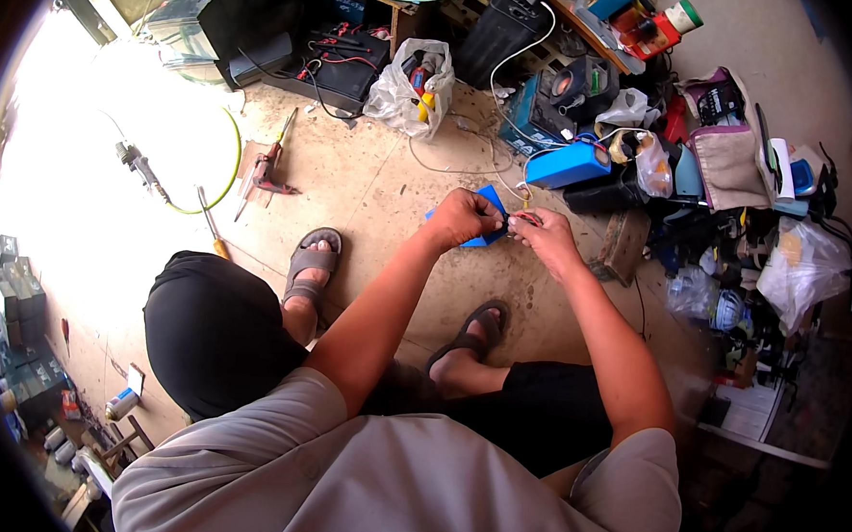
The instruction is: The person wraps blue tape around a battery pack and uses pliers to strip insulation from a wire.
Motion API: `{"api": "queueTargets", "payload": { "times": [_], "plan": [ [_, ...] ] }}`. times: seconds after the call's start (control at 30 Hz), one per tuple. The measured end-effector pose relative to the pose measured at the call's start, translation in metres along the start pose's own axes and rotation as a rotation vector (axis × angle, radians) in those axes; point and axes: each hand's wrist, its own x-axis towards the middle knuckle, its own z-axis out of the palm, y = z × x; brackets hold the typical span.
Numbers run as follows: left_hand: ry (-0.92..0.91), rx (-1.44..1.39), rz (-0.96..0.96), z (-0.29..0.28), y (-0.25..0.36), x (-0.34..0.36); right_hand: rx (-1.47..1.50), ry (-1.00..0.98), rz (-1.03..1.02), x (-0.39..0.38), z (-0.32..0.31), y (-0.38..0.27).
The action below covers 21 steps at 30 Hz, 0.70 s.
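Observation:
A blue box-shaped pack (490, 194) is on the floor in front of me, partly hidden under my left hand. My left hand (464, 219) is closed above it, fingertips pinched together at the pack's right side; what they grip is too small to make out. Close beside it, my right hand (549, 240) pinches a thin reddish wire (527, 217). A small dark piece shows between the two sets of fingertips. A pale cable with a yellow end (526, 200) comes down just beyond my right fingers.
A second blue pack (570, 166) lies among cluttered gear at the right. A red-handled tool (270, 169), a yellow-handled screwdriver (220, 247) and a green cable (236, 160) lie left. Ahead stands a white plastic bag (411, 87) of tools; a wooden block (624, 246) is at right.

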Motion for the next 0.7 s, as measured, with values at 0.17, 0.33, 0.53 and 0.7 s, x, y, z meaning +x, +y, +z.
{"api": "queueTargets", "payload": {
  "times": [0.17, 0.33, 0.53, 0.7],
  "plan": [
    [0.078, 0.227, 0.057, 0.007, 0.0, 0.006, -0.057, -0.01, -0.032, 0.002, -0.001, 0.003],
    [0.152, 0.317, 0.157, 0.013, 0.0, 0.003, -0.028, -0.006, -0.028, 0.001, 0.003, 0.003],
    [0.113, 0.301, 0.146, 0.009, -0.004, 0.007, 0.058, 0.029, 0.016, 0.006, 0.008, 0.008],
    [0.108, 0.174, 0.03, 0.002, 0.001, 0.006, 0.07, 0.06, -0.022, 0.008, 0.009, 0.009]
  ]
}}
